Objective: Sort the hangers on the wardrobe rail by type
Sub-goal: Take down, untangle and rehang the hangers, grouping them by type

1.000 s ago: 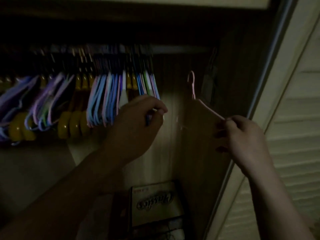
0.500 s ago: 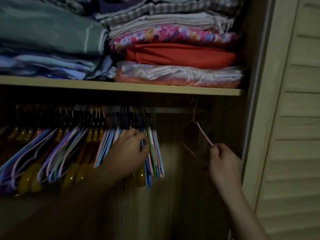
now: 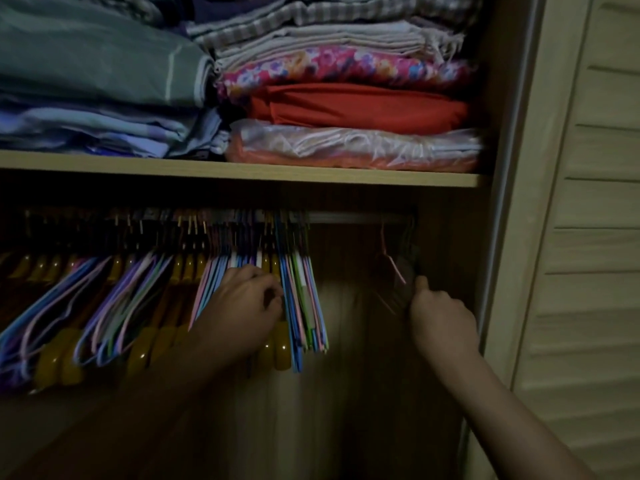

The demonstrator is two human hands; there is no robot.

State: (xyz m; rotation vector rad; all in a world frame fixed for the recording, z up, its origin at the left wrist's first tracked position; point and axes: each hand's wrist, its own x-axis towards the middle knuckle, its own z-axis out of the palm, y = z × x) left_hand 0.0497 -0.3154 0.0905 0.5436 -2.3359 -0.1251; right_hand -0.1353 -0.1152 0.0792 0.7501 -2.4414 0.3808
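**Hangers bunched at left of rail, one pink hanger alone at right**

Hangers fill the wardrobe rail [image 3: 360,216] from the 9 o'clock edge to just past centre: thin coloured hangers [image 3: 304,299] in blue, pink, green and lilac are mixed with thick yellow hangers [image 3: 277,348], which show in small groups between them. The bare stretch of rail runs toward 3 o'clock. There, near the wardrobe's side wall, a single pink hanger [image 3: 394,268] hangs well apart from the bunch; its hook is dim and hard to trace.

The left hand [image 3: 246,306] is pushed in among the hangers at the right part of the bunch, fingers curled into the thin coloured ones; whether it pinches one hanger or several cannot be told. The right hand [image 3: 440,317] sits just below the pink hanger, fingers curled and thumb up at its lower arm, apparently holding it, though the shadow hides the exact contact.

At 12 o'clock, the shelf [image 3: 242,169] carries folded fabrics [image 3: 356,105]: grey-green and blue at left; checked, floral, red and a plastic-wrapped orange one at right. A louvred door [image 3: 588,237] stands at 3 o'clock.
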